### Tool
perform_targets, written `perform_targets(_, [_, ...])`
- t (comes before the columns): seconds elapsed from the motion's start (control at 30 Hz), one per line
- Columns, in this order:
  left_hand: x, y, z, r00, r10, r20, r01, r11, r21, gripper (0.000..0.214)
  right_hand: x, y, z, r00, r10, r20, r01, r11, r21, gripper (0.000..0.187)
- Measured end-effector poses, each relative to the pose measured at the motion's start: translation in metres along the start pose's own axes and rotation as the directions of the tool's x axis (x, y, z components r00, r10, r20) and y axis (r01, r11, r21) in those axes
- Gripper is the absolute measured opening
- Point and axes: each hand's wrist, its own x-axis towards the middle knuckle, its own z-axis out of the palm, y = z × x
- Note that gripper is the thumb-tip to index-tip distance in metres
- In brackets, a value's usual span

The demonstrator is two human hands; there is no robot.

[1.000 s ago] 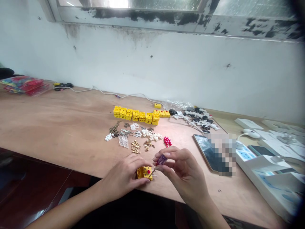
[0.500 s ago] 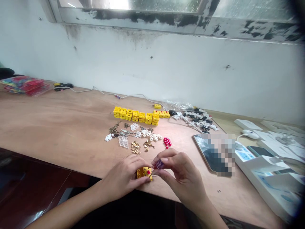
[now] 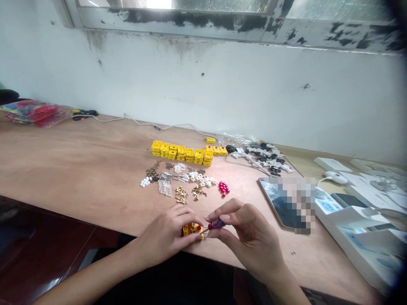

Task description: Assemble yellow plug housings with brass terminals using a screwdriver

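Observation:
My left hand (image 3: 171,233) is closed round a small yellow plastic housing (image 3: 190,230) with a red button on it, at the table's front edge. Between the thumb and fingers of my right hand (image 3: 246,233) is a small screwdriver (image 3: 216,224) with a purple and red handle. Its thin shaft points left at the housing; whether the tip touches cannot be made out. Beyond the hands lie brass-coloured metal pieces (image 3: 181,194), a cluster of red buttons (image 3: 224,188), white plastic parts (image 3: 203,179) and clear plastic pieces (image 3: 165,187).
Stacked yellow housings (image 3: 181,153) form a row farther back. A phone (image 3: 284,207) and a white power strip (image 3: 327,205) lie to the right. Black and white parts (image 3: 267,156) are heaped at the back right, and a bag of coloured pieces (image 3: 36,113) rests far left.
The screwdriver in my right hand has turned, so more of its handle and red collar shows. My left hand keeps the yellow housing in nearly the same place.

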Motion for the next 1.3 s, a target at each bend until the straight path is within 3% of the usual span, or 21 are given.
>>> perform_targets(0.13, [0.006, -0.001, 0.002, 1.000, 0.031, 0.004, -0.031, 0.995, -0.093, 0.009, 0.002, 0.001, 0.002, 0.995, -0.067, -0.078, 0.066, 0.998, -0.026, 0.036])
perform_targets(0.3, [0.010, -0.002, 0.004, 1.000, 0.004, -0.004, -0.004, 0.994, -0.107, 0.008, -0.001, -0.005, -0.007, 0.995, 0.013, 0.101, -0.014, 1.000, 0.011, 0.030])
perform_targets(0.5, [0.009, 0.003, 0.003, 1.000, -0.008, 0.030, 0.011, 0.996, -0.093, 0.009, 0.004, -0.001, -0.006, 0.994, -0.065, -0.091, 0.066, 0.998, 0.004, 0.032])
perform_targets(0.67, [0.008, 0.000, 0.004, 0.998, -0.057, 0.014, 0.058, 0.997, -0.055, 0.013, 0.002, -0.004, -0.007, 0.985, 0.040, 0.169, -0.054, 0.996, 0.077, 0.029])
perform_targets(0.87, [0.004, -0.004, 0.005, 0.999, -0.047, 0.023, 0.047, 0.999, -0.020, 0.018, 0.002, 0.003, -0.004, 0.998, -0.038, -0.041, 0.039, 0.999, 0.020, 0.039])
perform_targets(1.03, [0.003, -0.006, 0.007, 1.000, -0.018, 0.019, 0.018, 1.000, -0.016, 0.029, -0.001, 0.001, -0.004, 0.981, 0.069, 0.183, -0.075, 0.997, 0.028, 0.036])
perform_targets(1.1, [0.003, -0.006, 0.006, 1.000, -0.020, 0.020, 0.020, 1.000, -0.011, 0.030, -0.001, 0.002, -0.002, 0.988, 0.035, 0.150, -0.039, 0.999, 0.027, 0.033])
perform_targets(1.2, [0.002, -0.005, 0.006, 0.999, -0.028, 0.016, 0.028, 1.000, 0.000, 0.018, 0.000, 0.005, 0.002, 0.999, -0.038, 0.011, 0.038, 0.999, -0.004, 0.036])
perform_targets(1.3, [0.002, -0.005, 0.006, 1.000, -0.023, 0.011, 0.023, 1.000, 0.006, 0.013, -0.002, 0.004, 0.001, 0.999, -0.011, 0.039, 0.012, 1.000, -0.022, 0.038])
